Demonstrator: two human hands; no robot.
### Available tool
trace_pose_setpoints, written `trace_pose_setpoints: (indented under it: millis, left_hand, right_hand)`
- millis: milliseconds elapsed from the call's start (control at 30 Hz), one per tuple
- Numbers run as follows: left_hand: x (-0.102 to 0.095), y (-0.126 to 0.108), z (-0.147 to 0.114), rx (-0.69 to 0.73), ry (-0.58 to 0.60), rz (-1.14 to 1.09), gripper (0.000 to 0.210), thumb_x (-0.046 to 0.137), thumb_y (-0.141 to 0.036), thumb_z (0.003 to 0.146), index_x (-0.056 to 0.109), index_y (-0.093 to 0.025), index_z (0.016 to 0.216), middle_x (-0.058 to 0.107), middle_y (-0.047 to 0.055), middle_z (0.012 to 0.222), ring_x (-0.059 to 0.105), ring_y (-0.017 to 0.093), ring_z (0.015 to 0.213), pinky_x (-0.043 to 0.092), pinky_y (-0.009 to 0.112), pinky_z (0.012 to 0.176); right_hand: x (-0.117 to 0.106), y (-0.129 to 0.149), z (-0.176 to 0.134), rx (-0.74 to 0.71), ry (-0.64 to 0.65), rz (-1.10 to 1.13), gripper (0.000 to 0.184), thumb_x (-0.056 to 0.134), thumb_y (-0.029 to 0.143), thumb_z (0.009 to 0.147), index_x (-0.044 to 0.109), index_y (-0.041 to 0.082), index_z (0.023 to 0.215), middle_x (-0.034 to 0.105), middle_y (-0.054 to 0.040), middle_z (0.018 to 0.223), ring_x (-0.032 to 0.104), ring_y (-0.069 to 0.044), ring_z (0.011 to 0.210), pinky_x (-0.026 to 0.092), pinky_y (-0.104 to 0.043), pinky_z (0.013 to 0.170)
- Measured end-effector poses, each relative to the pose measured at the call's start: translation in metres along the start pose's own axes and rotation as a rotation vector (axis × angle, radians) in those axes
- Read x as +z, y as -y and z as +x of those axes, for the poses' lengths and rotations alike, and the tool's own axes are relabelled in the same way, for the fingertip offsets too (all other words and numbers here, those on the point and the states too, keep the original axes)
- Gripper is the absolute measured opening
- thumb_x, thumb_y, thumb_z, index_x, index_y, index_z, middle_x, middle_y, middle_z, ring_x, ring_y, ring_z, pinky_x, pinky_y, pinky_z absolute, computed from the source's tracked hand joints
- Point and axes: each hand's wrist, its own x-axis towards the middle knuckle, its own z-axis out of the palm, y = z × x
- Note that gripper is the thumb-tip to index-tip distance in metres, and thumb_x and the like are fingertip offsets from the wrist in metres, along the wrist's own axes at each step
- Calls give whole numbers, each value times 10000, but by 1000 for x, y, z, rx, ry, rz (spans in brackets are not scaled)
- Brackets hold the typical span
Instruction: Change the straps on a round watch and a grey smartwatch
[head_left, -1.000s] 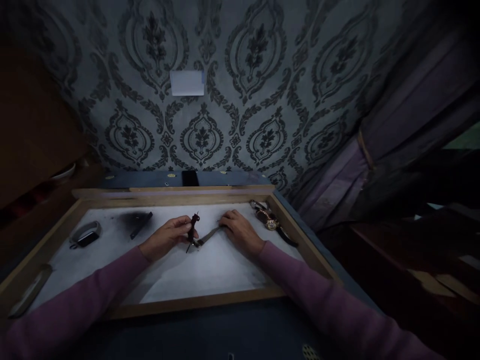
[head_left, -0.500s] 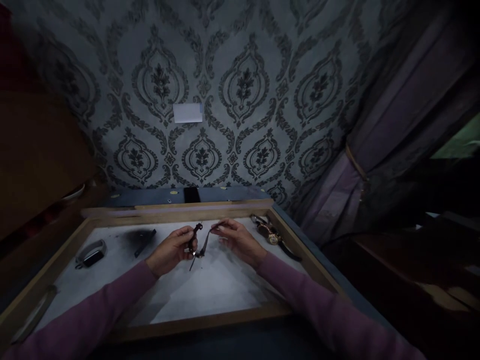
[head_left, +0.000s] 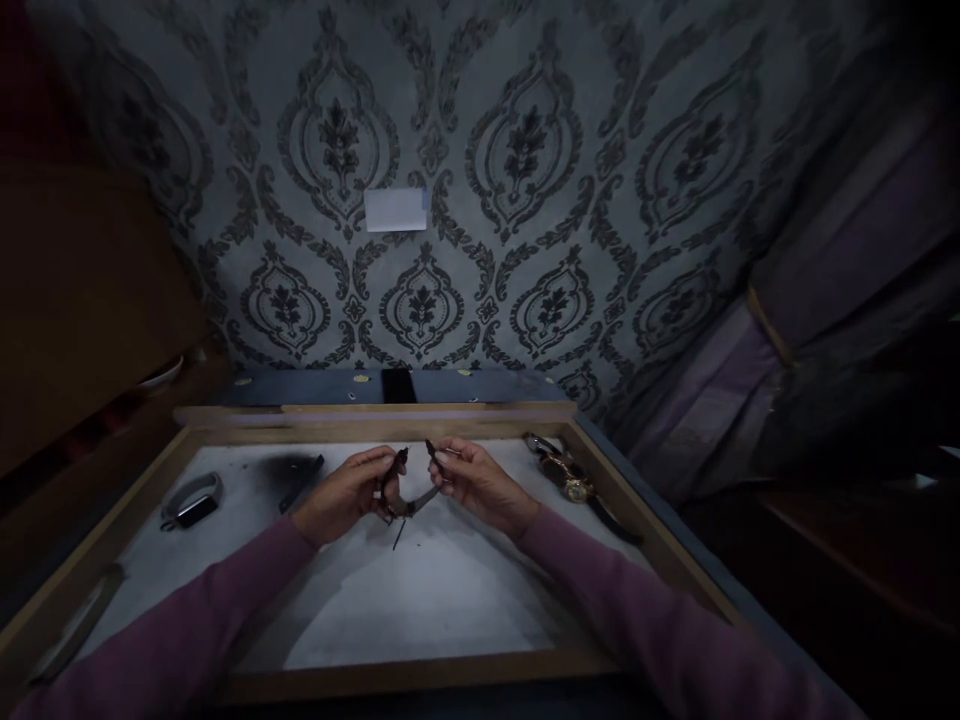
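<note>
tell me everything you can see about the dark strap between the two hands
The dark strap is slim and looks flexible, perhaps leather, with a greyer stretch towards the right. It bends in a U, both ends up: the left hand pinches one end, the right hand the other. A thin dark piece juts down near its low point; whether it belongs is unclear. It's over the white-bottomed wooden tray; contact can't be told.

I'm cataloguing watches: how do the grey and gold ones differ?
The grey watch has a dark, rectangular face; the gold watch, a round one. The grey watch lies apart at left; the gold watch lies among other straps at right. Both lie in the wooden tray.
</note>
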Motion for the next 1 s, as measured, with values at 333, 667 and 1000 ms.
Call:
trace_pose_setpoints:
  millis: [333,667,1000]
  left_hand:
    - [0,4,0,-28,52,2,310,722,-421,784,566,-156,827,522,-17,622,466,107,591,364,236,604]
    - [0,4,-1,-34,71,16,296,764,-352,751,573,-159,870,560,-10,676,485,114,635,376,247,654]
    - [-1,6,1,-14,112,145,272,734,-358,787,574,-156,876,587,14,743,493,115,652,375,253,661]
  right_hand:
    - [-4,-10,2,56,133,-139,329,853,341,676,642,131,817,691,-4,639,586,-75,513,346,-168,449]
    - [1,-9,-8,138,177,-22,334,847,348,689,607,137,784,682,2,665,612,-78,576,388,-164,502]
    - [3,-6,-10,186,112,114,285,832,280,717,603,145,819,672,-2,744,617,-77,606,407,-158,498]
